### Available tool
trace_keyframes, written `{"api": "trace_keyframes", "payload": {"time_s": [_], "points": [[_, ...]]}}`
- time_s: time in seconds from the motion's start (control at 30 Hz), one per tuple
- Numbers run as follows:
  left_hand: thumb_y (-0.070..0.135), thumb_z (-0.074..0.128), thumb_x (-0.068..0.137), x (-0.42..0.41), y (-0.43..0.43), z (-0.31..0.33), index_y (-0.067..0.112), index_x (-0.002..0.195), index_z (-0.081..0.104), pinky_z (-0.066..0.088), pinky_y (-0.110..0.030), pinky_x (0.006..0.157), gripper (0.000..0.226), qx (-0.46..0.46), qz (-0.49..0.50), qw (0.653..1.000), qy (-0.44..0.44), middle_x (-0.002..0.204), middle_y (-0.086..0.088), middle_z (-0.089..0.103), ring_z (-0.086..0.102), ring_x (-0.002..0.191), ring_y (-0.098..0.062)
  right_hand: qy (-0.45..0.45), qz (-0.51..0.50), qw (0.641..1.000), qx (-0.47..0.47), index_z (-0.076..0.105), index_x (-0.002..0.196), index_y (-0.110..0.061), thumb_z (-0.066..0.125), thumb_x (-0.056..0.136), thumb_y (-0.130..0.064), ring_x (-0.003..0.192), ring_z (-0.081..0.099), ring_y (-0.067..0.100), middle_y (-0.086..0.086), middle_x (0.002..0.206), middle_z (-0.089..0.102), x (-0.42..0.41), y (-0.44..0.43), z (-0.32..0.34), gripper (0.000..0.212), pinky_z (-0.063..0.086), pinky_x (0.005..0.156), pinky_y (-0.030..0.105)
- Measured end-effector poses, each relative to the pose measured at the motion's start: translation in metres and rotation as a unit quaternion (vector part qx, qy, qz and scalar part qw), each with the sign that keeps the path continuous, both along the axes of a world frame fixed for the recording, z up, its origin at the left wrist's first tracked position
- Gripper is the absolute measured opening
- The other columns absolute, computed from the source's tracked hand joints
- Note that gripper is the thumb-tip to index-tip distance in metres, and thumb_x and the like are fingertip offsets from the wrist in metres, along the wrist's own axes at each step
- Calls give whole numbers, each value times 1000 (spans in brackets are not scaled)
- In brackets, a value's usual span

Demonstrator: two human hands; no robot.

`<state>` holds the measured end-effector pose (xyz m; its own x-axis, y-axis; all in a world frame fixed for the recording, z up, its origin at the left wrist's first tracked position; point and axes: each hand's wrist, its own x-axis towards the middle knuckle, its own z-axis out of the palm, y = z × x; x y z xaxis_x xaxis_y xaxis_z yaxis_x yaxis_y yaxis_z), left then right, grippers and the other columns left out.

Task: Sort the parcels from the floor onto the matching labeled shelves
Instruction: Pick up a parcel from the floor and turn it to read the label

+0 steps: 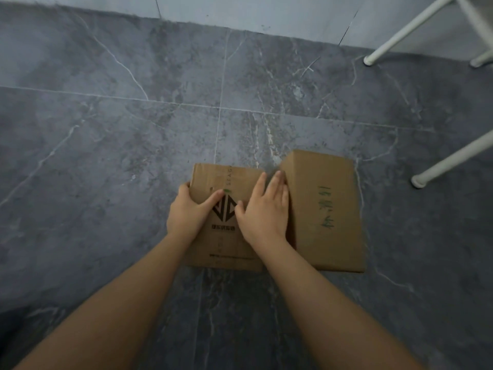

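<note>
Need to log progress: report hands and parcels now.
Left hand grips printed box at its left edge. Right hand flat on top, fingers touching handwritten box. Both on floor.

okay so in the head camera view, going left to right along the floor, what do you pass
Left hand → printed-logo box → right hand → box with green handwriting → white rack leg.

Dark grey marble-look floor tiles [106, 134], pale wall [266, 12] behind, white metal rack legs [405, 30] at right.
</note>
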<state>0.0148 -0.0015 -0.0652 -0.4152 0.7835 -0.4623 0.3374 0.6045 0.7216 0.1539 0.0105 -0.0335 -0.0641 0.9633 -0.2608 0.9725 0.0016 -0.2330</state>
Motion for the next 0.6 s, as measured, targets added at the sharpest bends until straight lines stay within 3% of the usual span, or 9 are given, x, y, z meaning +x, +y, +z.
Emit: {"api": "trace_keyframes", "payload": {"time_s": [0.13,0.23,0.33,0.43,0.6], "points": [[65,68,63,-4,1,-1,17,121,50,53,-38,79,77,-21,16,1000,-10,104,0,62,61,91,-21,55,-40,995,-78,-11,151,-16,41,86,-65,148,-7,33,19,160,-9,22,3,-10,97,0,118,43],[62,72,60,-5,0,-4,19,121,52,50,-30,69,77,-34,34,997,-56,103,2,63,59,86,-16,171,-62,976,-118,-13,150,-21,55,75,-69,147,11,29,9,161,3,22,3,-21,112,15,116,46],[57,78,56,-5,-1,-7,19,116,55,54,-41,85,75,-39,40,995,-84,107,-2,67,63,96,-21,289,-118,945,-103,-15,149,-28,70,64,-64,141,29,23,2,159,17,11,-4,-30,125,32,107,37],[56,79,55,-5,1,-6,19,112,58,53,-43,88,71,-40,39,995,-80,106,-2,67,63,97,-22,351,-149,922,-67,-10,150,-29,77,61,-57,139,32,17,1,157,23,10,-6,-39,128,30,98,23],[55,78,57,-3,-1,-2,23,104,58,53,-43,89,61,-35,48,995,-86,104,-3,68,64,96,-22,381,-144,912,-53,-8,150,-30,78,63,-52,138,33,14,0,156,26,10,-7,-38,125,29,97,20]]}}
